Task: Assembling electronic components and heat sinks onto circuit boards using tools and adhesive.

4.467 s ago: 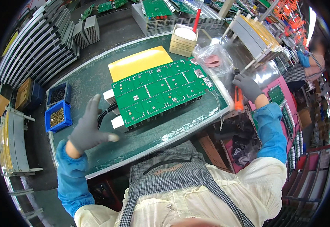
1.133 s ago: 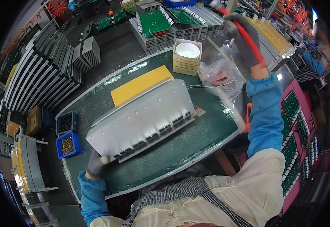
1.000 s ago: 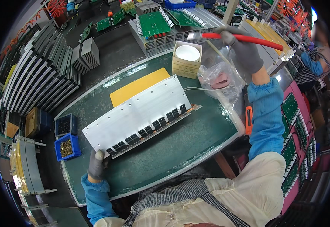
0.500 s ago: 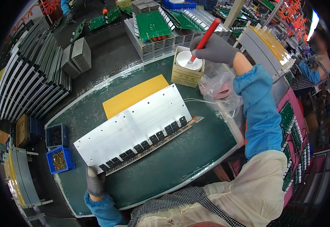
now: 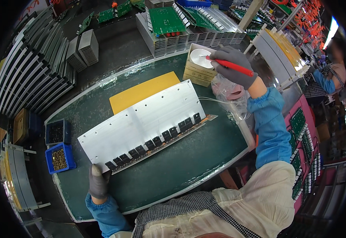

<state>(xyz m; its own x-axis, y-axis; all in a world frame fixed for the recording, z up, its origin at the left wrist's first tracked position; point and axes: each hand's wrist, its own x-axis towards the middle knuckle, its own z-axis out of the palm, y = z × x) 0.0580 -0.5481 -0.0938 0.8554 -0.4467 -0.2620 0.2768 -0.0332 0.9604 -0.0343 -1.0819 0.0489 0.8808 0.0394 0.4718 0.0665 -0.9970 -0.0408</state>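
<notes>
A pale aluminium heatsink plate (image 5: 149, 117) lies slanted on the green mat, with a row of black transistors (image 5: 153, 142) along its near edge. My left hand (image 5: 98, 182), in a grey glove, grips the plate's lower left corner; the fingers beneath are hidden. In its grey glove, my right hand (image 5: 234, 63) is closed round a red-handled stick tool (image 5: 236, 68) at the far right of the mat. The tool's tip points into a white cup (image 5: 200, 59), which sits in a cardboard box (image 5: 196, 75). What is on the tip is too small to tell.
A yellow sheet (image 5: 121, 99) lies partly under the plate. At left are a blue bin of brass-coloured screws (image 5: 59, 158) and a dark bin (image 5: 57, 132). Stacked metal plates (image 5: 169, 43) bear green circuit boards behind. A clear plastic bag (image 5: 228, 89) lies beside the box.
The red tool has swung from upright to a low slant, its handle end now toward the right and near. My right hand has turned with it. My left hand stays on the plate's corner.
</notes>
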